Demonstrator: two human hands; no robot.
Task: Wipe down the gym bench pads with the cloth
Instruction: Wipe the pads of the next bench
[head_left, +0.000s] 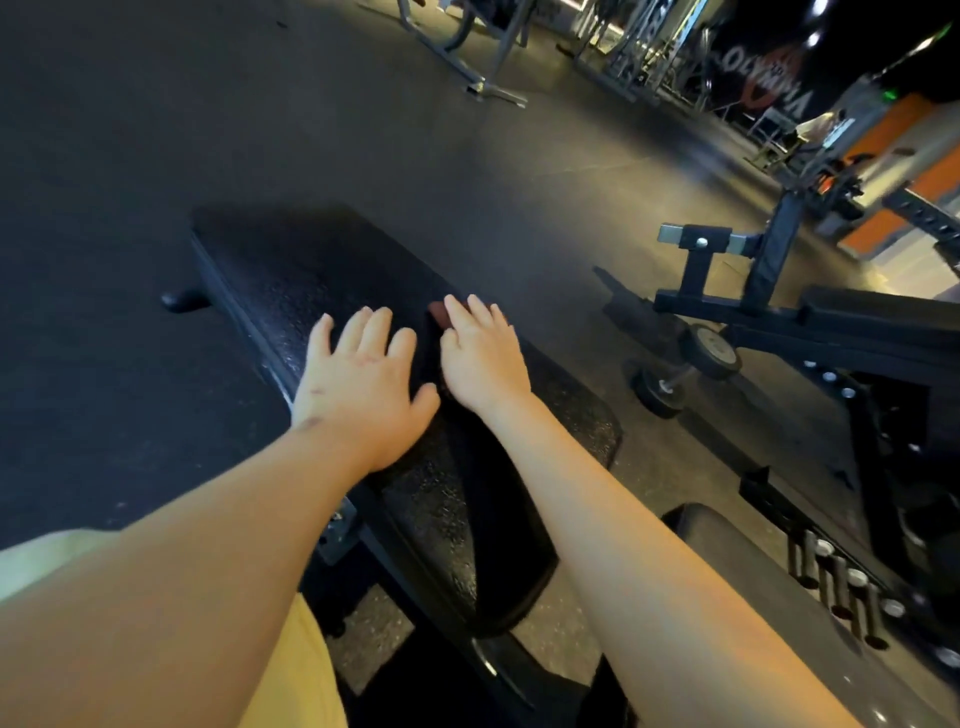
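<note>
Dark rubber floor (363, 130) (dimly lit), grey machine frames (467, 62) beyond, a dumbbell (685, 369) at right.

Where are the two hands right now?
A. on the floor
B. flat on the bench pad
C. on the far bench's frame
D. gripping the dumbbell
B: the left hand and right hand lie side by side, fingers straight, on the black pad; the dumbbell sits apart, untouched.

A long black, textured bench pad (291, 270) stands on dark rubber flooring (130, 156). The left hand (363, 384) and right hand (483, 358) lie flat on it, side by side. A dark cloth (434, 348), hard to distinguish, lies between them. A dumbbell (685, 374) rests on the flooring nearby.
</note>
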